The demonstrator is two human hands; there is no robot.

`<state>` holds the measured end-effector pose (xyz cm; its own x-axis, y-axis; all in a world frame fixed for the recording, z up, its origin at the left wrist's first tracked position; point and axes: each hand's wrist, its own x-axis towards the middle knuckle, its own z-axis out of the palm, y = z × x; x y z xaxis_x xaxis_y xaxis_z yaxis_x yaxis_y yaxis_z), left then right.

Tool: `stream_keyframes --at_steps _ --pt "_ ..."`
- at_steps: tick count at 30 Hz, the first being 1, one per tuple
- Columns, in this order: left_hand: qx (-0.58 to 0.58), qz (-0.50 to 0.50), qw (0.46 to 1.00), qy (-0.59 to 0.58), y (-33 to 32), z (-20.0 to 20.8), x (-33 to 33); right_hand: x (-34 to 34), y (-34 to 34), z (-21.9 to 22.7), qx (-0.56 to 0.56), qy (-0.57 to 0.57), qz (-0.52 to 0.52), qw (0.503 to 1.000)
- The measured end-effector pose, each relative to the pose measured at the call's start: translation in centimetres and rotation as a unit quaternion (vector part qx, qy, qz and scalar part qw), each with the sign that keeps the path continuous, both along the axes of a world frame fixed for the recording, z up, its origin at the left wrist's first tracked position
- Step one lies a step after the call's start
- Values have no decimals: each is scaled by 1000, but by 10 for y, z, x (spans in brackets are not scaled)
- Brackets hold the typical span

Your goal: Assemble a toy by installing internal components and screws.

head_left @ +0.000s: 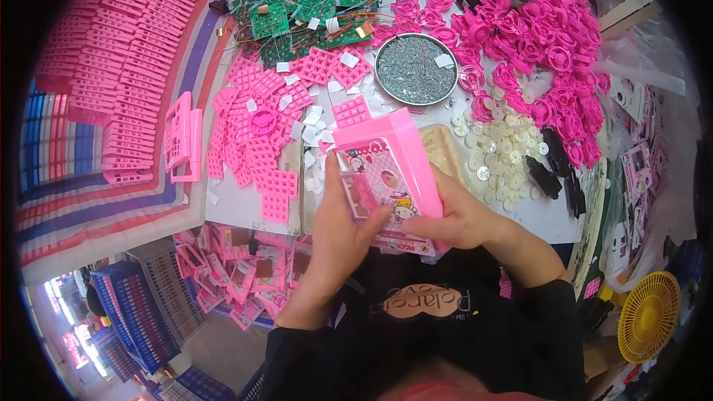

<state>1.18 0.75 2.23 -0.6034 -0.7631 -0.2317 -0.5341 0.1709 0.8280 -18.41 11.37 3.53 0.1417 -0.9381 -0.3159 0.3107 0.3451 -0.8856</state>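
Note:
Both my hands hold a pink plastic toy case (410,150) with a cartoon-printed front panel, tilted above the near edge of the table. My left hand (343,219) grips its left side, the thumb lying across the printed face. Around the right side wraps my right hand (462,212), its thumb pressed near the bottom of the panel. Just beyond the case lie pink rubber button pads (275,157) and small white paper squares (310,117). A round metal tin (416,68) full of small screws stands behind it.
Green circuit boards with wires (297,15) are heaped at the back. Pink ring-shaped parts (553,52) and white discs (505,152) cover the right, beside black parts (546,177). Stacked pink cases (126,52) fill the left. More pink parts (245,271) sit below the table edge.

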Motion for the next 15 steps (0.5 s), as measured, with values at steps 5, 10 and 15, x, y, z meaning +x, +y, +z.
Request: stream_keyframes --at_steps 5,10,15 --pt "-37 87 990 102 -22 -23 2 -11 6 -21 -6 -80 -17 997" --pt "154 184 916 321 -29 -43 -1 -15 14 -5 4 5 39 999" --pt "59 145 921 357 -26 -28 -8 -5 34 -31 20 -93 -49 994"
